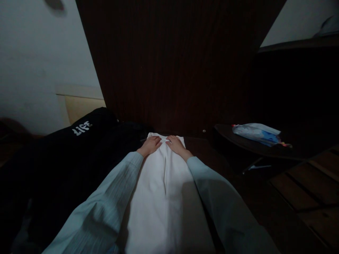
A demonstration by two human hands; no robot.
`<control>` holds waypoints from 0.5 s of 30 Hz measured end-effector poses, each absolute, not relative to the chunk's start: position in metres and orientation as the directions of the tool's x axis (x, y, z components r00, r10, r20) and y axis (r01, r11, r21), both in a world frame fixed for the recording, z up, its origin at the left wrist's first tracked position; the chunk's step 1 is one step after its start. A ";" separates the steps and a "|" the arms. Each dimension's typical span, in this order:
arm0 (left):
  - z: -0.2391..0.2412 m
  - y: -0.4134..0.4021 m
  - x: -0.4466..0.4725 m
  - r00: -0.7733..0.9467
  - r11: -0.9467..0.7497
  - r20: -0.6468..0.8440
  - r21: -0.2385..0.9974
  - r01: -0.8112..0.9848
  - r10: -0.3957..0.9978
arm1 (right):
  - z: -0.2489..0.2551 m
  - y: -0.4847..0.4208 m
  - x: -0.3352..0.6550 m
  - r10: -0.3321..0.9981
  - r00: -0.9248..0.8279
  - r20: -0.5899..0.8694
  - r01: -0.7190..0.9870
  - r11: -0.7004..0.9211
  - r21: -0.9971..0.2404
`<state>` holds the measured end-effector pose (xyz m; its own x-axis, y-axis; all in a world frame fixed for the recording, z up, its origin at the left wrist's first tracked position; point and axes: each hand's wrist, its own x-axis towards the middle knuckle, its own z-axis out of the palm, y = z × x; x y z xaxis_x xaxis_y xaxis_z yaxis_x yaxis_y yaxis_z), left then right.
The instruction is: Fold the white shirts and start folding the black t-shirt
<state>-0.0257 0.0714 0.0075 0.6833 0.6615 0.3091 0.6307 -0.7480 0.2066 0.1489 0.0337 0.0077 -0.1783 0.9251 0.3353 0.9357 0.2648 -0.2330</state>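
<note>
- At the far end of the white cloth (164, 197), both hands lie palm down, side by side. The left hand (151, 144) is on the left half and the right hand (177, 145) on the right half.
- Fingers (158, 140) of both hands are stretched out flat and held close together. They press on the fabric and clamp nothing, and the fingertips of the two hands nearly meet over the middle of the cloth.
- A soft crease runs down the length of the cloth from between the hands towards the camera.
- The cloth lies as a long, narrow strip on a dark surface (206, 151). Its far edge is just beyond the fingertips and its near end runs out of view at the bottom.
- Pale blue ribbed sleeves cover both arms — the left sleeve (106, 208) and the right sleeve (225, 204) flank the cloth and overlap its edges.
- Just left of the cloth lies a black garment (79, 155) with white lettering (82, 128). It touches or nearly touches the left sleeve, though the dim light hides which.
- To the right, well apart from the hands, a small dark round table (238, 143) carries a crumpled blue-and-white plastic packet (255, 133).
- A dark wooden panel (172, 63) rises behind the cloth, with a pale wall (31, 70) to its left.
- Wooden slats (304, 187) show at the lower right.
</note>
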 end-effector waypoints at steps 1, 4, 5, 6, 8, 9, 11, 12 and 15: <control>0.007 0.071 -0.026 0.693 -0.753 0.301 0.191 0.630 0.656 | 0.009 0.034 0.148 0.937 -0.127 0.325 0.944 0.215 -0.249; 0.010 0.063 -0.026 0.676 -0.744 0.334 0.146 0.652 0.657 | 0.009 0.033 0.144 0.948 -0.041 0.316 0.961 0.124 -0.246; 0.013 0.059 -0.025 0.663 -0.731 0.341 0.128 0.670 0.667 | 0.008 0.032 0.142 0.950 -0.031 0.312 0.967 0.108 -0.233; 0.016 0.053 -0.024 0.648 -0.713 0.339 0.111 0.692 0.682 | 0.008 0.030 0.139 0.951 -0.022 0.309 0.971 0.094 -0.218; 0.022 0.041 -0.023 0.632 -0.682 0.308 0.081 0.727 0.711 | 0.009 0.027 0.135 0.949 0.004 0.315 0.979 0.060 -0.194; 0.024 0.035 -0.022 0.641 -0.681 0.281 0.068 0.729 0.714 | 0.011 0.025 0.133 0.945 0.021 0.327 0.982 0.043 -0.185; 0.024 0.027 -0.025 0.686 -0.711 0.218 0.057 0.701 0.694 | 0.018 0.020 0.130 0.933 0.056 0.354 0.982 0.012 -0.188; 0.022 0.025 -0.028 0.712 -0.731 0.189 0.061 0.679 0.677 | 0.022 0.016 0.128 0.931 0.076 0.357 0.979 -0.002 -0.204; 0.014 0.023 -0.039 0.746 -0.759 0.143 0.109 0.641 0.651 | 0.029 -0.002 0.120 0.948 0.117 0.295 0.959 -0.031 -0.283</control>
<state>-0.0386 0.0229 0.0141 0.7458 0.6506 0.1434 0.6414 -0.7594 0.1093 0.1200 -0.0023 0.0294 0.1171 0.9484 0.2948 0.9587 -0.0305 -0.2826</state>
